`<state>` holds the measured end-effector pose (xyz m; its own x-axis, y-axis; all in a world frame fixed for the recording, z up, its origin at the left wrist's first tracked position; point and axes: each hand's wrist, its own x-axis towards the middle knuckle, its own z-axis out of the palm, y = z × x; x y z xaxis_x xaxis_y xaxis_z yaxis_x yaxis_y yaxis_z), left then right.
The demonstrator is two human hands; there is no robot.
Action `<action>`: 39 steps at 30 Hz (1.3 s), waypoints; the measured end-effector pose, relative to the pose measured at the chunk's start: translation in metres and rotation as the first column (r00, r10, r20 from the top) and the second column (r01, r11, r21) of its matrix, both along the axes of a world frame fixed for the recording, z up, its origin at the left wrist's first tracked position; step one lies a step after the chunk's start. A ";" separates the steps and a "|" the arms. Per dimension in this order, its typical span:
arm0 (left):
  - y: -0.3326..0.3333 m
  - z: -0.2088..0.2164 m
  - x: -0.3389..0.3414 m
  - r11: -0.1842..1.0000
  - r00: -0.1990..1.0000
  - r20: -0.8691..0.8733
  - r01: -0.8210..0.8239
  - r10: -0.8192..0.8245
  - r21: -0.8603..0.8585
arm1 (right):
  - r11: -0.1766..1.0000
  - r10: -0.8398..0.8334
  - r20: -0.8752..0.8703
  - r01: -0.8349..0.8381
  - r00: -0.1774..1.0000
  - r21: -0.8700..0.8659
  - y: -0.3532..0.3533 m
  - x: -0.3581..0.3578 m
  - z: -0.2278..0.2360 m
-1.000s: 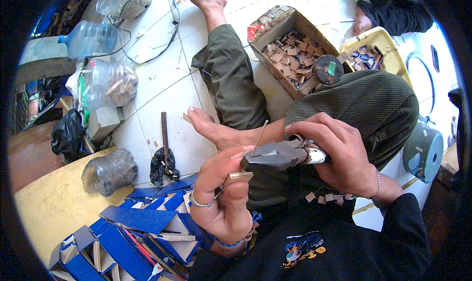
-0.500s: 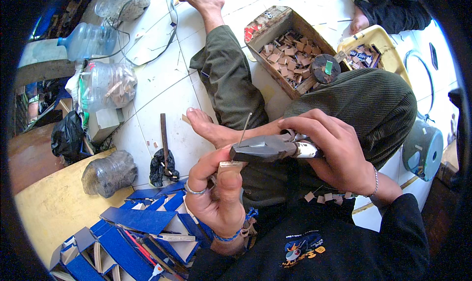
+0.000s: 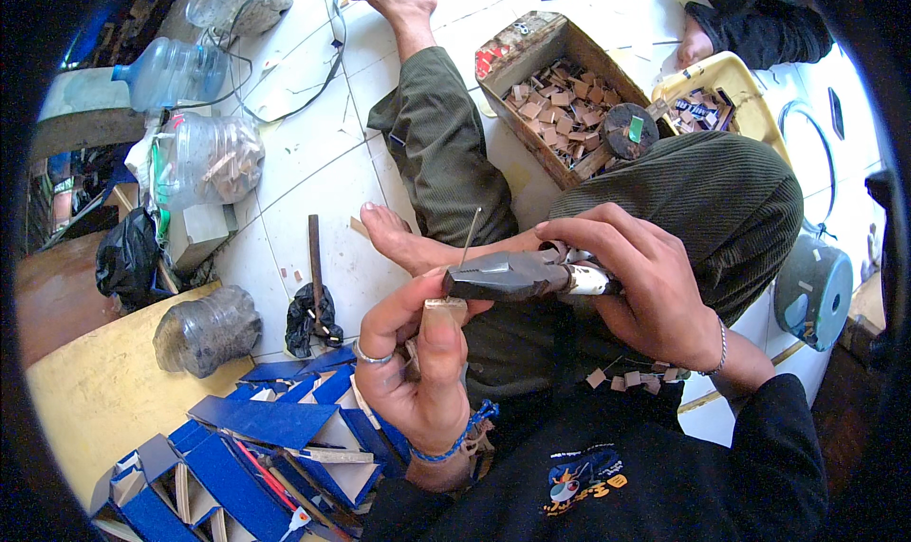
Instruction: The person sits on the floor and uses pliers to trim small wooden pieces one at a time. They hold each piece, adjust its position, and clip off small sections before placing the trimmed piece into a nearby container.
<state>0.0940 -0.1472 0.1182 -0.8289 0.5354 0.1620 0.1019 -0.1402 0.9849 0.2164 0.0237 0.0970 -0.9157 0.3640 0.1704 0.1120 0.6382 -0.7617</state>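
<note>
My left hand [image 3: 422, 362] pinches a small flat wooden piece [image 3: 444, 307] between thumb and fingers, its edge facing up. My right hand [image 3: 645, 281] is closed around the pale handles of a pair of pliers [image 3: 508, 276], whose dark jaws point left. A thin metal wire [image 3: 472, 231] stands up slantwise at the jaws, just above the wooden piece. Whether the wire's lower end enters the wood cannot be made out behind the jaws. Several small brown wooden tiles [image 3: 631, 381] with wires lie on my lap below my right wrist.
Beyond my knee stands a wooden box [image 3: 517, 86] of small brown tiles, beside a yellow basin [image 3: 759, 96]. Blue-covered pieces [image 3: 266, 423] pile up at lower left. A hammer-like tool [image 3: 316, 257] rests on the floor. Another person's foot [image 3: 696, 44] shows at upper right.
The pliers and wire have shifted slightly up and left, and the jaws now sit a little higher. My left hand keeps its pinch on the wooden piece.
</note>
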 end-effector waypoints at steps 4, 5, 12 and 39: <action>0.002 -0.003 -0.001 1.000 1.000 -0.022 0.017 -0.017 0.002 | 1.000 -0.001 0.004 0.001 1.000 0.004 -0.001 0.000 -0.001; 0.001 -0.003 -0.001 1.000 1.000 -0.010 0.025 -0.025 0.010 | 1.000 0.000 0.007 0.000 1.000 0.008 -0.001 0.000 -0.001; 0.001 -0.005 -0.002 0.998 0.998 0.045 0.048 -0.050 0.039 | 1.000 0.009 0.008 -0.009 1.000 -0.016 0.000 0.000 -0.003; -0.002 -0.006 -0.002 0.991 0.978 0.163 0.129 -0.133 0.037 | 0.998 -0.040 -0.006 0.040 0.999 0.047 -0.001 0.005 -0.011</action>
